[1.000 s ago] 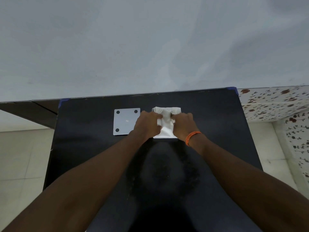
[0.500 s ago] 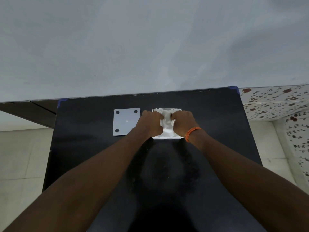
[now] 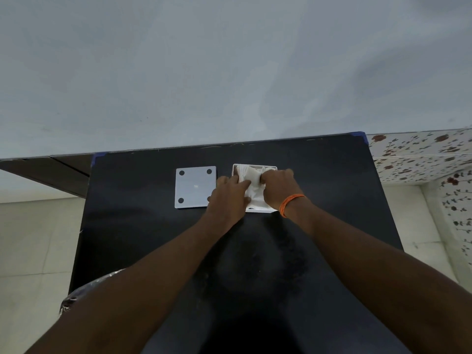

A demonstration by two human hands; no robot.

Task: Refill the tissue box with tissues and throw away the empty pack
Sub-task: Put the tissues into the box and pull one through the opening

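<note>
Head view: both hands, left (image 3: 228,194) and right (image 3: 277,186), now press white tissues (image 3: 251,178) deeper into the square white plastic box (image 3: 258,211), fingers gripping the wad; refill nearly seated.

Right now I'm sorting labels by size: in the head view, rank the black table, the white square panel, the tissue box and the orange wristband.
1. black table
2. white square panel and tissue box, look alike; box partly hidden by hands
3. orange wristband

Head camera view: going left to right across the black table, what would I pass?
White square plate with black dots → left hand → tissues in the white tissue box → right hand → orange wristband.
</note>
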